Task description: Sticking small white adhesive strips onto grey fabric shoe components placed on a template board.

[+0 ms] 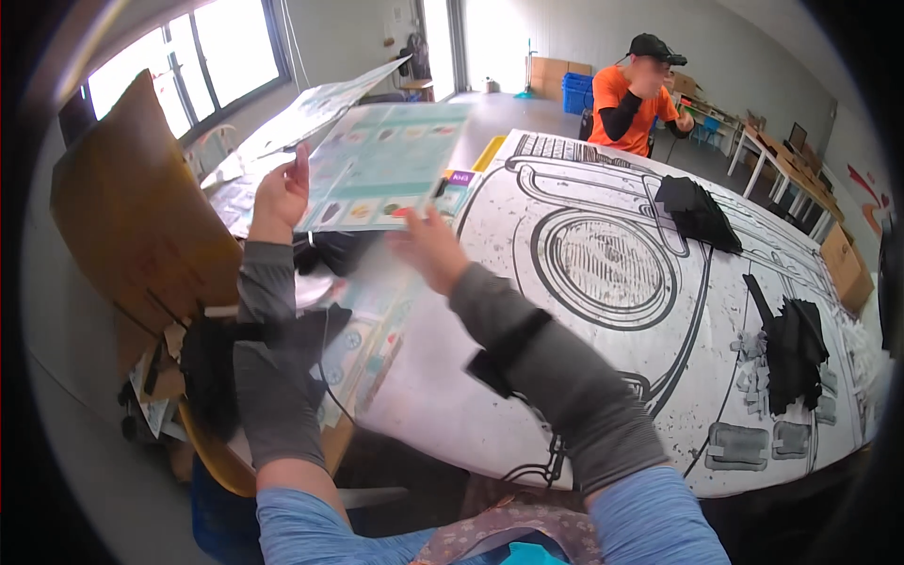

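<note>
My left hand (281, 196) is closed on the left edge of a thin printed sheet (386, 155), pale teal with rows of small coloured pictures. The sheet is lifted and tilted over the left end of the table. At its lower right edge is my right hand (431, 250), partly smeared by motion; whether its fingers grip the sheet is unclear. Beneath the sheet lies something black (334, 252), partly covered. More printed sheets (363, 344) lie below my hands, and another large pale sheet (311, 113) rises behind the held one.
A white table (471, 377) with black line drawings carries black cloth pieces (697, 212) and small grey pieces (739, 447). Bent brown cardboard (141, 207) stands at the left. Across the table is a person in an orange shirt (617, 99), near a blue crate (577, 92).
</note>
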`<state>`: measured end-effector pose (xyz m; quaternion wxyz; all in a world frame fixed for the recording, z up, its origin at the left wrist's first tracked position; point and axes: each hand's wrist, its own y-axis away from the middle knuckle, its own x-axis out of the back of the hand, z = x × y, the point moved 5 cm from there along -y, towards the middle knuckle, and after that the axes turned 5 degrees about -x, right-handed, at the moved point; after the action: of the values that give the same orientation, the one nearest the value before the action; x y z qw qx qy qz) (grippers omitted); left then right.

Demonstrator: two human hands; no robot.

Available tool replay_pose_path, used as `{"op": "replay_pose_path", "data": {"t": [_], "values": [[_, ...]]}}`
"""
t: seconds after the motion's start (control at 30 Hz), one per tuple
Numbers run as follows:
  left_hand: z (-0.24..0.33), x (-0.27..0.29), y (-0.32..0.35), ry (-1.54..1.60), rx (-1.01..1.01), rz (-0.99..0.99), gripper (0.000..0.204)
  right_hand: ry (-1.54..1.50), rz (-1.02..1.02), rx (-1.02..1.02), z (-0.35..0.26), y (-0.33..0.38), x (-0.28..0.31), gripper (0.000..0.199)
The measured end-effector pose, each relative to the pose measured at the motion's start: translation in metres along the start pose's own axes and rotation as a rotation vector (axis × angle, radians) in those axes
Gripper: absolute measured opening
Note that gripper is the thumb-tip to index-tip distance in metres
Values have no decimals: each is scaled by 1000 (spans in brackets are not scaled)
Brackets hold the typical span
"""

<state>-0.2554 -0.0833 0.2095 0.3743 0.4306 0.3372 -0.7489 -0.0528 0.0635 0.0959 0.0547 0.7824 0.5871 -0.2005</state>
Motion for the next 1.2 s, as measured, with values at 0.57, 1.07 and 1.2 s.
{"op": "replay_pose_path", "data": {"t": [0.57,1.07,1.2], "values": [[16,228,36,-434,133,342,30,746,-572,-557,-21,293,-6,41],[-210,94,527,-1183,1002,-722,29,615,-343,-568,90,469,87,43],[-262,123,564,-1452,866,-760,32,799,-399,-493,170,454,112,43]]}}
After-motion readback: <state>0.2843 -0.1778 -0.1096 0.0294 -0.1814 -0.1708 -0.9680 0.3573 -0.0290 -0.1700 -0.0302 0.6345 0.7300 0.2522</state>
